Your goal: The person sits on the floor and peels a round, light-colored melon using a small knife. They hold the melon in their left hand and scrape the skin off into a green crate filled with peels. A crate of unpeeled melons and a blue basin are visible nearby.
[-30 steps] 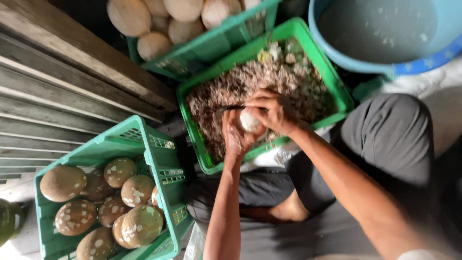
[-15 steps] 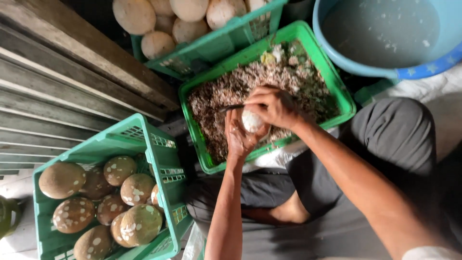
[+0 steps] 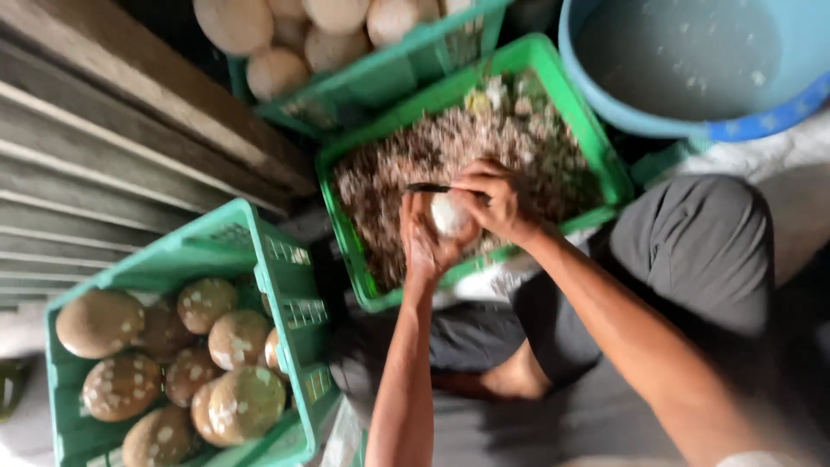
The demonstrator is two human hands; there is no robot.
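Note:
My left hand (image 3: pixel 424 240) cups a small pale round tuber (image 3: pixel 450 214) from below. My right hand (image 3: pixel 494 201) presses against the tuber's right side and grips a dark knife (image 3: pixel 426 188) whose blade points left across its top. Both hands hover over a green crate (image 3: pixel 596 143) filled with brownish peelings and scraps.
A teal crate (image 3: pixel 259 246) at lower left holds several brown spotted tubers (image 3: pixel 233 402). Another green crate (image 3: pixel 389 78) at the top holds pale peeled ones (image 3: pixel 277 71). A blue tub (image 3: pixel 743 125) of cloudy water sits upper right. Wooden planks (image 3: pixel 112 173) run along the left. My grey-trousered knee (image 3: pixel 692 251) is at right.
The hands, tuber and knife keep nearly the same pose over the scrap crate; the view has shifted slightly.

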